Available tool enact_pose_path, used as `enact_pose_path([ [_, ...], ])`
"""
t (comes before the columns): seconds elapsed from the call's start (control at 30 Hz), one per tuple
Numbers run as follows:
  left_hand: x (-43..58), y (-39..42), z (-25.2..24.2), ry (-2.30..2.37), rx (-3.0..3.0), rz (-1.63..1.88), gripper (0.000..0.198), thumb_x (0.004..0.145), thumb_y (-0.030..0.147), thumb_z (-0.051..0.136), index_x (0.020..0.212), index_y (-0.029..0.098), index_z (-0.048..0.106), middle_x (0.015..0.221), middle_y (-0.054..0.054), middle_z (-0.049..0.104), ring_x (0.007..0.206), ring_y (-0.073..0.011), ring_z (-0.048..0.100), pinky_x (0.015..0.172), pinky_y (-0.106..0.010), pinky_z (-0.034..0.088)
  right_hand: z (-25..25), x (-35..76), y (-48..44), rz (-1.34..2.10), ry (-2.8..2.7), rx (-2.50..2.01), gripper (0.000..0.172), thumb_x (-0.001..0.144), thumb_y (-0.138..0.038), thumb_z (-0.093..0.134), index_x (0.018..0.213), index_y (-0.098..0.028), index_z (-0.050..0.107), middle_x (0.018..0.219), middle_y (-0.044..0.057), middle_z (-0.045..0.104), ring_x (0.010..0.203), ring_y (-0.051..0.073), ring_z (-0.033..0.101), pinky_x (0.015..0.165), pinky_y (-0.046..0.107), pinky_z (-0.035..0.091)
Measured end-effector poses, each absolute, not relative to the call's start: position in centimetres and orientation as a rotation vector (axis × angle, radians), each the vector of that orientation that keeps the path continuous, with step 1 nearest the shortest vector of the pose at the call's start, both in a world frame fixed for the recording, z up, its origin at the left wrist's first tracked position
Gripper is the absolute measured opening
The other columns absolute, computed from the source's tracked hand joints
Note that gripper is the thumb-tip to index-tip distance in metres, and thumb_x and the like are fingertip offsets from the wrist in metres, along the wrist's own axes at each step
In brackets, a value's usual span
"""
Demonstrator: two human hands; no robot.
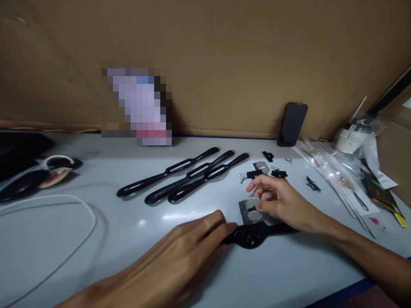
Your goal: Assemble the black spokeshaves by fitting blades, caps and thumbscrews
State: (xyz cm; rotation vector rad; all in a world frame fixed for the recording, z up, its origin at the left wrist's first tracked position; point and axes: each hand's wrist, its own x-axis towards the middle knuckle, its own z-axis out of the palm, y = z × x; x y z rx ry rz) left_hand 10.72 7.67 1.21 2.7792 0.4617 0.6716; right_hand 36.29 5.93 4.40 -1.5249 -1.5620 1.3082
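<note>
Two-handed hold
Your left hand (pixel 192 244) is gripping the tool (pixel 251 236), probably steadying it; right hand (pixel 283 201) is pinching the blade (pixel 251 215).

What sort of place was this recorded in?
Probably a small workshop or assembly station: three long black tool bodies with slotted middles lie near scattered small black and silver parts, with a brown cardboard panel behind.

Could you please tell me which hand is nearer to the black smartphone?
Right. The right hand, at the slotted blade, is in front of the smartphone; the left hand is farther toward the wearer and leftward.
</note>
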Motion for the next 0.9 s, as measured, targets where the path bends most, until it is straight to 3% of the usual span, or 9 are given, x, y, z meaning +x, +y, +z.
enact_pose_path([
  [0.1, 11.0, 7.8, 1.5, 0.467, 2.796, 0.719, 0.035, 0.107, 0.008, 0.031, 0.121, 0.021, 0.061, 0.096, -0.005, 0.072, 0.066, -0.0169, 0.067, 0.059, -0.026, 0.054, 4.8, 36.6, 6.0, 1.243, -1.599, -1.588, 0.038, 0.081, -0.003, 0.060, 0.112, -0.020, 0.072, 0.076, -0.005, 0.053, 0.066, 0.013, 0.050, 0.060, 0.025, 0.037],
  [0.27, 11.2, 7.8, 1.7, 0.463, 2.817, 0.718, 0.035, 0.109, 0.010, 0.028, 0.120, 0.021, 0.060, 0.094, -0.004, 0.072, 0.065, -0.0166, 0.068, 0.057, -0.026, 0.054, 5.1, 37.1, 6.1, 1.138, -1.719, -1.619, 0.015, 0.082, -0.005, 0.062, 0.087, -0.018, 0.067, 0.075, -0.003, 0.058, 0.071, 0.014, 0.055, 0.065, 0.027, 0.041],
  [0.43, 11.0, 7.9, 1.4, 0.480, 2.796, 0.717, 0.034, 0.111, 0.012, 0.031, 0.123, 0.021, 0.062, 0.098, -0.005, 0.073, 0.069, -0.0163, 0.069, 0.062, -0.025, 0.055, 5.4, 38.4, 6.2, 1.148, -1.896, -1.634, 0.035, 0.081, -0.005, 0.062, 0.111, -0.017, 0.073, 0.079, -0.003, 0.060, 0.067, 0.013, 0.054, 0.061, 0.026, 0.040],
  [0.53, 10.7, 7.9, 1.3, 0.468, 2.790, 0.702, 0.038, 0.104, 0.006, 0.035, 0.127, 0.021, 0.061, 0.102, -0.006, 0.074, 0.073, -0.0171, 0.071, 0.067, -0.026, 0.058, 6.1, 39.1, 6.3, 1.164, -2.005, -1.680, 0.030, 0.078, -0.003, 0.058, 0.096, -0.018, 0.077, 0.068, -0.005, 0.056, 0.062, 0.012, 0.050, 0.057, 0.025, 0.035],
  [0.67, 10.4, 7.9, 1.0, 0.441, 2.818, 0.616, 0.044, 0.094, 0.001, 0.039, 0.129, 0.019, 0.060, 0.102, -0.007, 0.074, 0.076, -0.0197, 0.070, 0.067, -0.029, 0.059, 6.5, 39.2, 6.5, 1.240, -1.947, -1.656, 0.016, 0.078, -0.004, 0.058, 0.079, -0.019, 0.064, 0.065, -0.006, 0.055, 0.060, 0.012, 0.049, 0.055, 0.024, 0.035],
  [0.8, 10.4, 7.8, 0.9, 0.377, 2.940, 0.640, 0.051, 0.092, -0.004, 0.036, 0.137, 0.013, 0.054, 0.105, -0.010, 0.075, 0.088, -0.0230, 0.073, 0.075, -0.032, 0.060, 6.0, 38.1, 6.3, 1.187, -1.748, -1.576, 0.010, 0.082, -0.012, 0.063, 0.089, -0.020, 0.062, 0.075, -0.003, 0.060, 0.069, 0.014, 0.057, 0.065, 0.026, 0.044],
  [0.9, 10.6, 7.9, 1.1, 0.375, 2.930, 0.710, 0.042, 0.100, -0.002, 0.034, 0.132, 0.014, 0.056, 0.090, -0.004, 0.072, 0.071, -0.0187, 0.068, 0.064, -0.028, 0.053, 5.5, 37.3, 6.0, 1.367, -1.611, -1.486, 0.015, 0.084, -0.015, 0.065, 0.099, -0.020, 0.065, 0.077, -0.003, 0.061, 0.068, 0.014, 0.059, 0.065, 0.026, 0.046],
])
